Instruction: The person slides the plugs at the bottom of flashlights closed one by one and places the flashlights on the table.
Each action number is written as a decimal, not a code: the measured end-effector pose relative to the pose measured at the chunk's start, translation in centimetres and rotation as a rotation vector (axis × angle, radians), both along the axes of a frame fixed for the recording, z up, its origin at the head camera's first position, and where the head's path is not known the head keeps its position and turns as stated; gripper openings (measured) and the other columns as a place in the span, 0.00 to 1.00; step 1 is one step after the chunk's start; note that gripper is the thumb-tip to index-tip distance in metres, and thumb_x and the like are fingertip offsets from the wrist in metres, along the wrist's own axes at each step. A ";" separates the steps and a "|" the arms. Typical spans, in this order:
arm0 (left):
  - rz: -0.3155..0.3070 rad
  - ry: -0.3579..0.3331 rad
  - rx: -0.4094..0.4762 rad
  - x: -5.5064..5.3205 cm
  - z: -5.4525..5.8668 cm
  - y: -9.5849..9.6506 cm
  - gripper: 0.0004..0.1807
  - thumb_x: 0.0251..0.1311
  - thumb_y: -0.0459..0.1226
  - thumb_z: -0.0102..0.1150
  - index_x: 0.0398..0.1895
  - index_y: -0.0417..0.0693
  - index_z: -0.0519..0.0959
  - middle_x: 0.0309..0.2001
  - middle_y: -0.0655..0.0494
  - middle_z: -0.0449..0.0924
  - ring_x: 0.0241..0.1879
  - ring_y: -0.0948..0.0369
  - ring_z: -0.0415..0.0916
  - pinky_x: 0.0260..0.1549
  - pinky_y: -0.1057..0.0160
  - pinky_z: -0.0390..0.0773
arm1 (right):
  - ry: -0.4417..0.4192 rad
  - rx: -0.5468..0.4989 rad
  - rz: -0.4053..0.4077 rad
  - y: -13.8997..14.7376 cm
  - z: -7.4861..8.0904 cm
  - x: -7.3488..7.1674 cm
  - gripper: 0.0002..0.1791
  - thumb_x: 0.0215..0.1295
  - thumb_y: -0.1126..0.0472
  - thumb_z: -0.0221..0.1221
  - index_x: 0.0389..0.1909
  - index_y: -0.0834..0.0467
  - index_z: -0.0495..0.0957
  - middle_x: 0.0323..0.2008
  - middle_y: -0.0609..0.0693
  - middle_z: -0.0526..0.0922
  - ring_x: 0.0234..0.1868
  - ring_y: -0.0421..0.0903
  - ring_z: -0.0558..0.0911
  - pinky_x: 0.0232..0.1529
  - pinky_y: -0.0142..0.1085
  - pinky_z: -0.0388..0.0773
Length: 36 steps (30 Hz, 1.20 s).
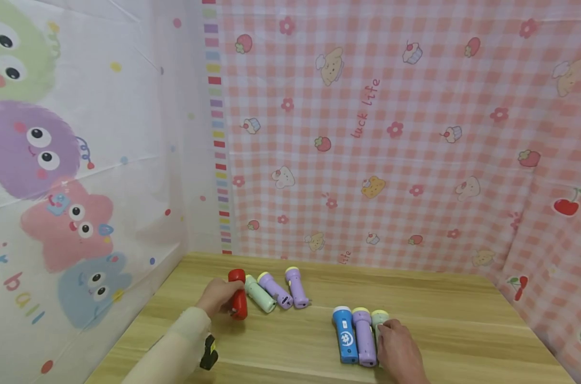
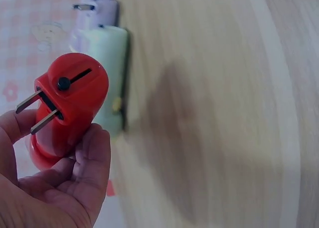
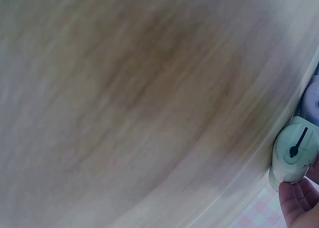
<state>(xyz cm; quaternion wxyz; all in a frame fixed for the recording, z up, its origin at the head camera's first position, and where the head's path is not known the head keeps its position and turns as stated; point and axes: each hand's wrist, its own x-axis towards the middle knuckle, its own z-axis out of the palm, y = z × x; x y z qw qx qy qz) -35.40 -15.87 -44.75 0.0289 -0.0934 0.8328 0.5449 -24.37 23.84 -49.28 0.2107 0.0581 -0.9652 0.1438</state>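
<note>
On the left of the head view, my left hand point(image 1: 217, 296) grips a red flashlight point(image 1: 239, 308). The left wrist view shows two metal plug prongs folded out of its end, beside a black slider knob. Right of it lie a pale green flashlight point(image 1: 260, 295), a purple flashlight point(image 1: 275, 290) and another purple flashlight point(image 1: 296, 288). My right hand point(image 1: 399, 348) holds a second pale green flashlight point(image 1: 380, 318), its body partly hidden by the fingers. Its end with a black slider point(image 3: 295, 147) shows in the right wrist view. Against its left side are a purple flashlight point(image 1: 364, 338) and a blue flashlight point(image 1: 345, 336).
The wood-grain table point(image 1: 290, 346) carries all the flashlights. A pink checked cloth point(image 1: 396, 160) hangs behind it, and a white cartoon-print cloth point(image 1: 146, 160) hangs on the left. A small black object point(image 1: 209, 353) sits by my left wrist.
</note>
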 end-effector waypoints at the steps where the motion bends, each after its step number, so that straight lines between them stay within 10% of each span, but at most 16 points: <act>1: -0.008 -0.002 0.009 0.0 0.2 0.2 0.17 0.57 0.41 0.59 0.35 0.32 0.74 0.26 0.48 0.77 0.21 0.58 0.74 0.20 0.62 0.79 | 0.007 -0.001 0.001 0.0 0.0 0.0 0.11 0.58 0.71 0.61 0.41 0.71 0.83 0.40 0.61 0.80 0.40 0.60 0.81 0.39 0.53 0.80; 24: -0.093 -0.039 0.134 1.7 3.3 4.6 0.26 0.60 0.45 0.63 0.47 0.28 0.76 0.35 0.46 0.81 0.30 0.58 0.76 0.28 0.65 0.76 | -0.019 -0.003 -0.017 -0.1 -0.1 -0.1 0.11 0.58 0.71 0.61 0.42 0.72 0.83 0.40 0.62 0.80 0.41 0.60 0.80 0.39 0.54 0.80; 36: -0.236 -0.022 0.268 3.1 3.6 7.1 0.24 0.62 0.42 0.62 0.47 0.25 0.75 0.33 0.42 0.84 0.29 0.55 0.83 0.30 0.57 0.85 | -0.008 0.004 -0.015 -0.1 -0.3 -0.1 0.11 0.58 0.71 0.61 0.41 0.72 0.83 0.40 0.62 0.80 0.41 0.60 0.80 0.39 0.54 0.80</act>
